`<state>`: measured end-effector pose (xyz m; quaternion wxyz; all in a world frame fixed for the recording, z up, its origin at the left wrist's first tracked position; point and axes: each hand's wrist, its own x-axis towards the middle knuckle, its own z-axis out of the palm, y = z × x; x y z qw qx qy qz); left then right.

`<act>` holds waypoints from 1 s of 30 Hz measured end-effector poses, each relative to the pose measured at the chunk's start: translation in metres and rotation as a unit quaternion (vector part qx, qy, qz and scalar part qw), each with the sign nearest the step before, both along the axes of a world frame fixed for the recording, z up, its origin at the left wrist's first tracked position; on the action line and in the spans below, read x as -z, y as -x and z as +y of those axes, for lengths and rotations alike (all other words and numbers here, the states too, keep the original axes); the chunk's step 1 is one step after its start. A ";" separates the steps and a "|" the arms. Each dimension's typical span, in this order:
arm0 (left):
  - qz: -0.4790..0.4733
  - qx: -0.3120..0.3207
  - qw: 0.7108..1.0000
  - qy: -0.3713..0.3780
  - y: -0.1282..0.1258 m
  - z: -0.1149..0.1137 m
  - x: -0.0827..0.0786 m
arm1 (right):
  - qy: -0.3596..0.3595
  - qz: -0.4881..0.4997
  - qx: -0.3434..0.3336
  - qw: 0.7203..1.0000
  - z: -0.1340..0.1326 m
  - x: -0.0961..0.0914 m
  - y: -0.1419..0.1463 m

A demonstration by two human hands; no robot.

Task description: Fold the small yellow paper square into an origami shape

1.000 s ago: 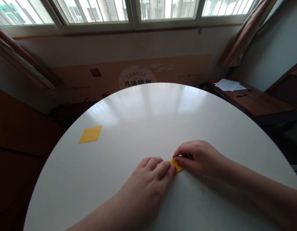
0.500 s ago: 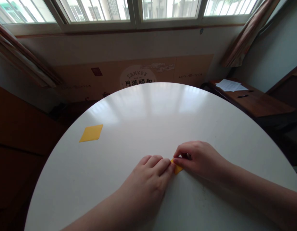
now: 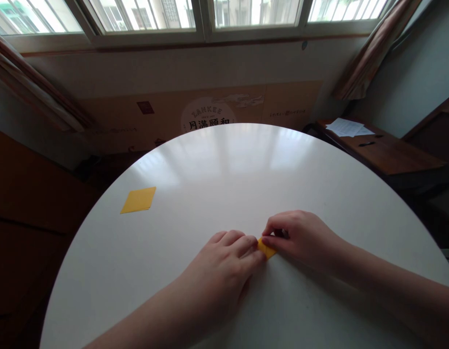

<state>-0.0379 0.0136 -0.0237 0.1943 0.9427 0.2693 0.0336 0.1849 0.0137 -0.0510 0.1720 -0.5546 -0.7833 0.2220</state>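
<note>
A small piece of folded yellow paper (image 3: 267, 249) lies between my hands on the white round table (image 3: 195, 208). My left hand (image 3: 228, 264) comes in from the lower left, its fingers closed over the paper's left side and hiding part of it. From the right, my right hand (image 3: 295, 232) pinches the paper's upper right edge between thumb and index finger. Farther off at the left lies a flat stack of yellow paper sheets (image 3: 139, 199), apart from both hands.
Beyond the table's far edge stands a printed cardboard panel (image 3: 290, 104) below the windows. At the right is a brown wooden side table (image 3: 402, 155) with white papers (image 3: 344, 127) and a dark pen-like item (image 3: 366, 144). Curtains (image 3: 373, 58) hang at the sides.
My left hand's fingers have shifted slightly on the folded paper, with the index finger reaching farther along its near edge. My right hand keeps its pinch, and a little more yellow shows.
</note>
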 end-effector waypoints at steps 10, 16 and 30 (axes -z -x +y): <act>-0.023 0.013 0.999 -0.024 0.006 -0.005 0.003 | -0.003 0.007 -0.003 1.000 0.000 0.001 0.000; -0.006 0.004 1.000 -0.019 0.006 -0.005 0.002 | -0.018 0.014 -0.016 1.000 -0.001 0.002 -0.001; 0.015 0.017 1.000 -0.007 0.006 -0.004 0.002 | 0.006 0.016 0.003 1.000 -0.002 -0.001 0.006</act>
